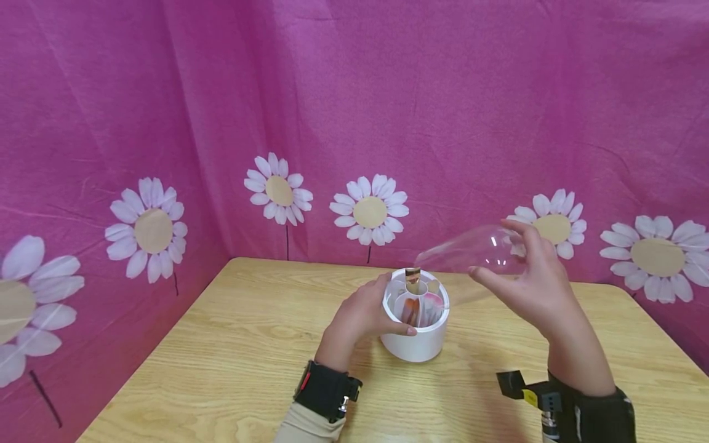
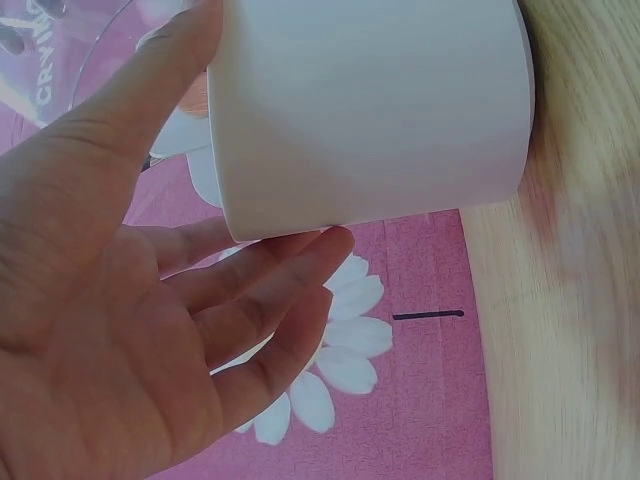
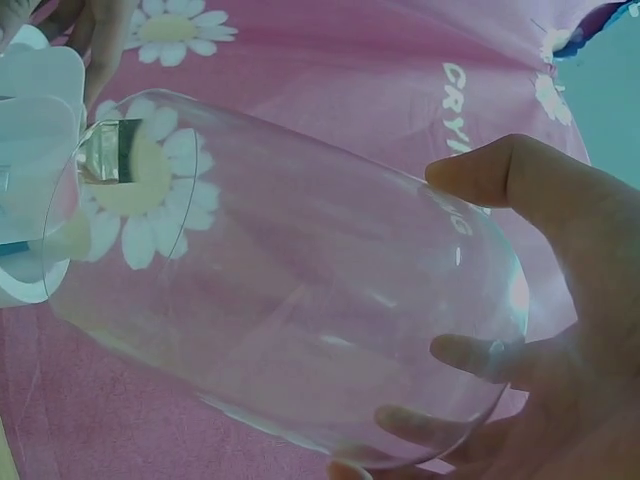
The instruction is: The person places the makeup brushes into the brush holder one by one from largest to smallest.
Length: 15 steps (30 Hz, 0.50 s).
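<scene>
A white round makeup organizer (image 1: 414,349) stands on the table, its inside split into compartments. Small items stand in it, among them a brush (image 1: 411,311) with brown-orange bristles and a gold-coloured piece (image 1: 412,277) rising from the centre. My left hand (image 1: 360,312) grips the organizer's side, thumb along the front rim; the left wrist view shows fingertips against its smooth white wall (image 2: 380,110). My right hand (image 1: 534,284) holds a clear dome cover (image 3: 300,270) by its rounded end, thumb and fingers spread around it. The dome is tilted, its open end toward the organizer and overlapping the gold-coloured piece.
The wooden table (image 1: 238,357) spreads out around the organizer. Behind and to the left hangs a pink cloth (image 1: 443,111) printed with white daisies. Both wrists wear black straps with small devices (image 1: 327,391).
</scene>
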Tool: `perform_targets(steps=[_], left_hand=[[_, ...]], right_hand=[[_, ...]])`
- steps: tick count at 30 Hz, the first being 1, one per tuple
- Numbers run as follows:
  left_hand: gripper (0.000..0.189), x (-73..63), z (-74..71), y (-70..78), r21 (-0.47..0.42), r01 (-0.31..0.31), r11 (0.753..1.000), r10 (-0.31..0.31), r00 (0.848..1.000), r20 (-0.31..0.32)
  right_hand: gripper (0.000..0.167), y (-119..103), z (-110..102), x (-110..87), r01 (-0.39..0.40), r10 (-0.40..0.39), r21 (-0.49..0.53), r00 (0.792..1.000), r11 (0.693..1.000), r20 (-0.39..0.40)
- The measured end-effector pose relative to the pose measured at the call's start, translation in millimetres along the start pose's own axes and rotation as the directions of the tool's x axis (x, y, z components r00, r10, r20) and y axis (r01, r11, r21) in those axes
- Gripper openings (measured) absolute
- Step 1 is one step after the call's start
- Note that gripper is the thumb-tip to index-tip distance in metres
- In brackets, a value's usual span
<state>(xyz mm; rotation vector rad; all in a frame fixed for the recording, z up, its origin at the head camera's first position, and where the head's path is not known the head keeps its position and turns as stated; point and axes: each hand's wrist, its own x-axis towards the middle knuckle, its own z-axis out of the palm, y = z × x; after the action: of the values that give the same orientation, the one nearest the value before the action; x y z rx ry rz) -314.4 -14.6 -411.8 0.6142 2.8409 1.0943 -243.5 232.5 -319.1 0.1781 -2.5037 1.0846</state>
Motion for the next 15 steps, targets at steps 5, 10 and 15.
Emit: perform_targets(steps=[5, 10, 15], left_hand=[[0.098, -0.1, -0.5, 0.1, 0.002, -0.002, 1.000, 0.002, 1.000, 0.000], [0.097, 0.1, -0.3, -0.2, 0.004, -0.011, 1.000, 0.011, 1.000, 0.000], [0.097, 0.3, -0.2, -0.4, -0.003, -0.015, 1.000, 0.015, 1.000, 0.000]], right_hand=[[0.092, -0.6, -2.1, -0.7, -0.003, 0.003, 0.003, 1.000, 1.000, 0.018], [0.092, -0.3, -0.8, -1.2, -0.001, 0.001, -0.004, 0.999, 1.000, 0.039], [0.093, -1.5, 3.1, -0.6, 0.012, -0.013, 0.011, 0.999, 1.000, 0.052]])
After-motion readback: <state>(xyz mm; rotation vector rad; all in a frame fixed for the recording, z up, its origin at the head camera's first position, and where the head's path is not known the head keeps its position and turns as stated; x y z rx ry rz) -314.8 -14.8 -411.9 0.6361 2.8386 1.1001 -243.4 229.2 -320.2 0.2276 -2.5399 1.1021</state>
